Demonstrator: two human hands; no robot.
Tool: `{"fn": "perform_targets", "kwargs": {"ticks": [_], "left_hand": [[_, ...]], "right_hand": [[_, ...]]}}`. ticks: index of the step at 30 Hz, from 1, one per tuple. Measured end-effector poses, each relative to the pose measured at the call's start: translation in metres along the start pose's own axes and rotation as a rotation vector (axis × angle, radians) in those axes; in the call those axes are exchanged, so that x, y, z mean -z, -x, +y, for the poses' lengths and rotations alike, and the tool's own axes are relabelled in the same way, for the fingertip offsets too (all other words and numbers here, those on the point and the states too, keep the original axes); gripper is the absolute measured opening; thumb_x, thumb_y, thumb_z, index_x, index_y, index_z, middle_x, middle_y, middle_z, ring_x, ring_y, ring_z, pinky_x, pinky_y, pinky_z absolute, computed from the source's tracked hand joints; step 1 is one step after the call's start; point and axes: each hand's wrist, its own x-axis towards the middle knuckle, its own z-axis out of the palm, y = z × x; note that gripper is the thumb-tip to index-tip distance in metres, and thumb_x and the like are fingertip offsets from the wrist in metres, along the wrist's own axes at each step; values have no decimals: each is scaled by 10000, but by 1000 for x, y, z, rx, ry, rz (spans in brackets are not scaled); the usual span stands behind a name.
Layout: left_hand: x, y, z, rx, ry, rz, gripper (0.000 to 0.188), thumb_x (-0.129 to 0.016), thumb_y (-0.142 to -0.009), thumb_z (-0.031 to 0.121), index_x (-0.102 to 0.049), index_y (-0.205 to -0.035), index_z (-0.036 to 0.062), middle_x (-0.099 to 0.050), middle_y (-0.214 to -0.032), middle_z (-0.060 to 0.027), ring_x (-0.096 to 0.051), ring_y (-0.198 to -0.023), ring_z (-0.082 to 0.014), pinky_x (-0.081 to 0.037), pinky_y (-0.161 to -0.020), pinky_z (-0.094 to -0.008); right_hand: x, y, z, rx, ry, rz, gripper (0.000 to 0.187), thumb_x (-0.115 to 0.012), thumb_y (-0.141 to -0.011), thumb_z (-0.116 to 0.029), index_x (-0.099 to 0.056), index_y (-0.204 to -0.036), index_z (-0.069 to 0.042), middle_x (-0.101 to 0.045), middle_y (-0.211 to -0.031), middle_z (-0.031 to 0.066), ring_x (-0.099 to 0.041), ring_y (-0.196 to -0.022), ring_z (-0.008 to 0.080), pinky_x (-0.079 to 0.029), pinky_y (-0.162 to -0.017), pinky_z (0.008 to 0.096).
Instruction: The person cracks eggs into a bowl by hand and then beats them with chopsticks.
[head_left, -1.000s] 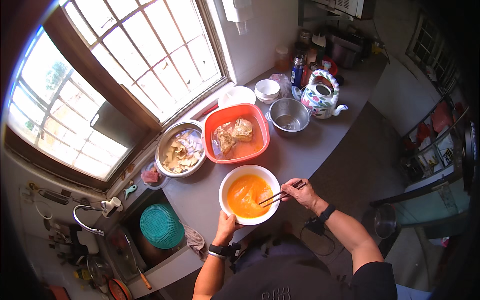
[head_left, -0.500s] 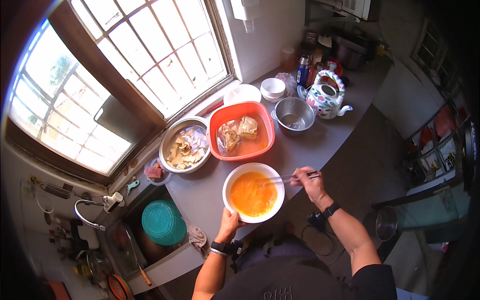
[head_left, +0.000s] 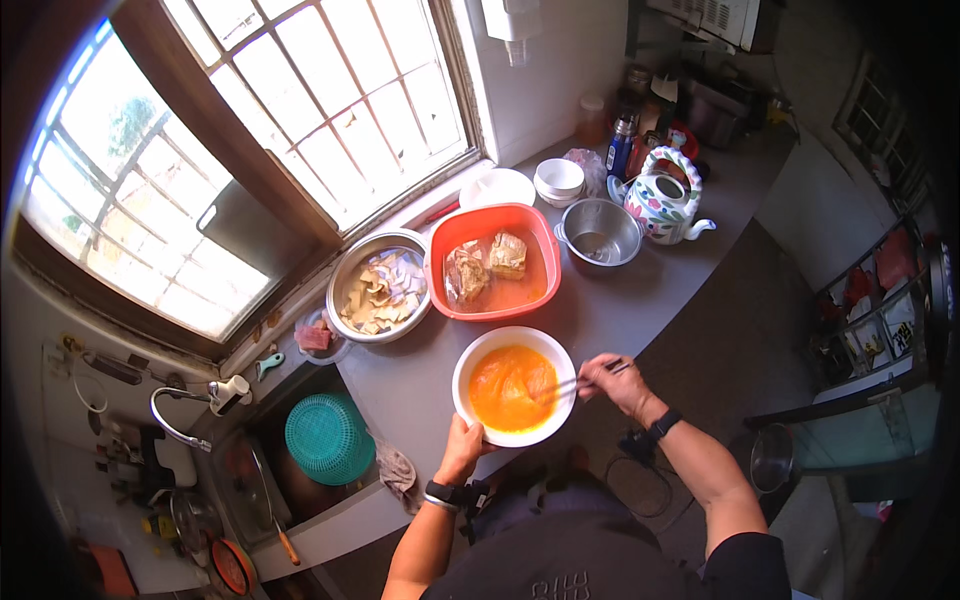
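Orange-yellow beaten egg (head_left: 505, 390) fills the lower part of a white bowl (head_left: 463, 368) at the counter's front edge. My left hand (head_left: 463, 450) grips the bowl's near-left rim, thumb on the outer side; its other fingers are mostly hidden beneath. In my right hand (head_left: 617, 385), a pair of chopsticks (head_left: 570, 385) is pinched, their tips dipping into the egg at the bowl's right side. The tips are blurred.
Behind the bowl stand a red basin (head_left: 490, 312) holding wrapped chunks in liquid, a metal bowl (head_left: 345, 325) of sliced pieces, a steel pot (head_left: 605, 245) and a floral kettle (head_left: 660, 205). A teal basket (head_left: 328, 440) sits in the sink at left.
The chopsticks have swept through the egg toward the bowl's lower right, and my right hand has dropped slightly. My left hand still holds the bowl. The whole view has shifted a little.
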Motion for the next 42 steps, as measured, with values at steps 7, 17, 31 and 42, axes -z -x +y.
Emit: {"fn": "perform_targets", "kwargs": {"ticks": [7, 17, 31, 42], "left_hand": [[4, -5, -11, 7, -8, 38, 375, -378, -864, 21, -506, -1212, -35, -657, -1009, -135, -699, -786, -226, -597, -616, -303], [5, -4, -9, -1, -11, 57, 364, -370, -871, 23, -505, -1205, -33, -664, -973, -133, -699, -759, -219, -597, -596, -308], [4, -7, -8, -5, -27, 17, 375, -392, -894, 46, -454, -1260, -14, -638, -1055, -125, -694, -848, -209, -606, -603, -318], [14, -7, -28, -33, 31, 65, 391, -423, -904, 80, -444, -1286, 3, -650, -1043, -114, -683, -778, -177, -597, -631, -321]], "right_hand": [[-6, 5, -10, -75, 10, -91, 191, -670, -918, -189, -654, -860, -7, -685, -795, 86, -677, -673, 150, -604, -652, 279], [2, -13, -6, 170, -7, 232, 174, -652, -927, -163, -656, -872, 2, -680, -819, 93, -679, -682, 170, -603, -656, 293], [6, -10, -4, 122, 50, 96, 169, -644, -933, -171, -641, -854, -21, -664, -795, 73, -670, -699, 155, -603, -648, 284], [-5, -24, -19, 63, 73, -24, 193, -659, -924, -180, -631, -821, -19, -657, -787, 74, -670, -679, 165, -609, -622, 306]]}}
